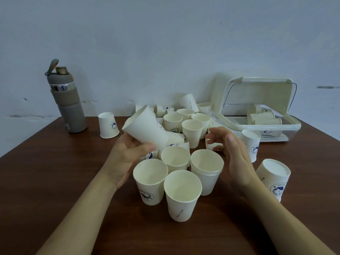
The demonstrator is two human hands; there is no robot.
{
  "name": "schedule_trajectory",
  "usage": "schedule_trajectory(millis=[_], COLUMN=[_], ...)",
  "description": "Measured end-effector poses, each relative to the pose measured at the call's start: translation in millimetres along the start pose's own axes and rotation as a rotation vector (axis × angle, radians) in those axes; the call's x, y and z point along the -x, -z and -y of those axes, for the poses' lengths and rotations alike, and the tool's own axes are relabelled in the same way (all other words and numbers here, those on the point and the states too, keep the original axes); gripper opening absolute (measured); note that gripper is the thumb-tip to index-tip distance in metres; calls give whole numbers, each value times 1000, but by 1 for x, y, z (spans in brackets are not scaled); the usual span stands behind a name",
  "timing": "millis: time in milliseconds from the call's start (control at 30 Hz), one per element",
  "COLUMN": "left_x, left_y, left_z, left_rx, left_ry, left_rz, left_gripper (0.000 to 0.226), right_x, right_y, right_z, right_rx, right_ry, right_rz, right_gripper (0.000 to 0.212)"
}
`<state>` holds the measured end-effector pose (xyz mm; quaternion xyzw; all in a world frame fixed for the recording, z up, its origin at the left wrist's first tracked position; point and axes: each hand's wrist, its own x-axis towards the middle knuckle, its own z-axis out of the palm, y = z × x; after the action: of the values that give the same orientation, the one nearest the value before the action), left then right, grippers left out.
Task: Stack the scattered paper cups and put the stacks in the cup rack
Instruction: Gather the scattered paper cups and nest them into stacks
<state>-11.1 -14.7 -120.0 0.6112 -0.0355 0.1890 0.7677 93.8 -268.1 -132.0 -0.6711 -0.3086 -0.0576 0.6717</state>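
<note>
Many white paper cups with a blue logo are scattered on the brown table [55, 172]. My left hand [127, 155] grips a tilted paper cup [145, 129], its bottom pointing up and to the left. My right hand [231, 150] hovers open to the right of it, fingers loosely curved, holding nothing. Several upright cups [181, 194] stand close in front of me, one of them a short stack [206, 170]. The white cup rack [257, 115] sits at the back right with its lid raised and a few cups lying inside.
A grey water bottle [67, 100] stands at the back left. An upside-down cup [108, 125] sits beside it, and two more upside-down cups [272, 179] are at the right. A blue-grey wall runs behind the table.
</note>
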Motion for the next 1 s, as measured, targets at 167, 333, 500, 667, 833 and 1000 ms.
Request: schedule_trajectory(millis=[167, 333, 500, 667, 833, 1000], left_x=[-1, -1, -4, -5, -5, -16], left_y=[-3, -10, -11, -6, 2, 24], left_z=[0, -2, 1, -1, -10, -2], left_rx=[-100, -153, -189, -211, -75, -510], left_ry=[4, 23, 43, 92, 8, -97], left_rz=[44, 96, 146, 206, 55, -429], left_gripper=[49, 41, 40, 73, 58, 18], right_x=[0, 0, 1, 1, 2, -1], right_y=[-3, -3, -4, -3, -3, -3], right_z=[1, 2, 4, 4, 1, 1], right_rx=[19, 28, 34, 30, 31, 104], right_ry=[-8, 0, 6, 4, -18, -57], right_rz=[-13, -25, -34, -52, -66, -181], right_gripper=[54, 61, 66, 67, 61, 59])
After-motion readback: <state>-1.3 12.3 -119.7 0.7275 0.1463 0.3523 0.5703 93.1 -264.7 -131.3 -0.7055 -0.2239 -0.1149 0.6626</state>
